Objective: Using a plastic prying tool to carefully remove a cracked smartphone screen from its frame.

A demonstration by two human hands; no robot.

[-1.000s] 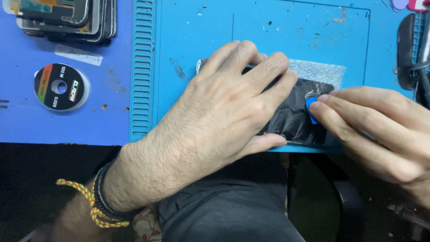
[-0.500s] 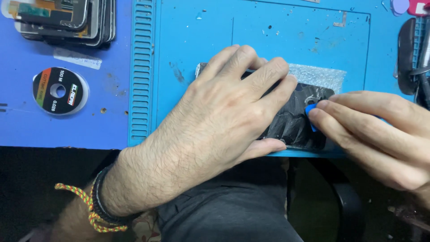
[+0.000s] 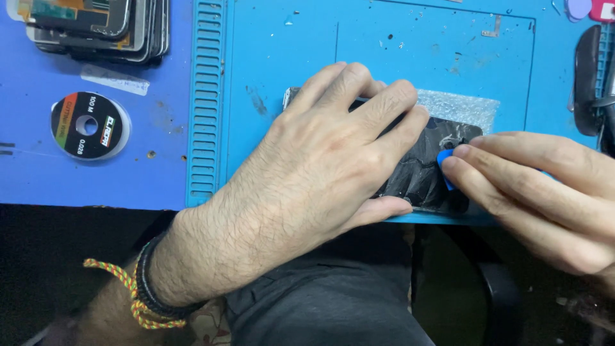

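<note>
Cracked black phone (image 3: 419,173) pinned flat under left hand (image 3: 320,173), right hand (image 3: 538,192) grip pinching blue pick (image 3: 444,160) at its edge

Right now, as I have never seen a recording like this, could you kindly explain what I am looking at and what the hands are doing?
The picture comes from a camera worn on a person's head, looking down at their own two bare hands over a workbench. There is no machine here.

The left hand lies flat on a dark flat device, pressing it onto a blue work mat. The right hand pinches a small blue pick at the device's surface. A piece of clear bubble wrap shows under the device's far edge.

To the left lie a round spool and a stack of flat dark panels. At the right edge sits a dark tool, too cut off to identify.
</note>
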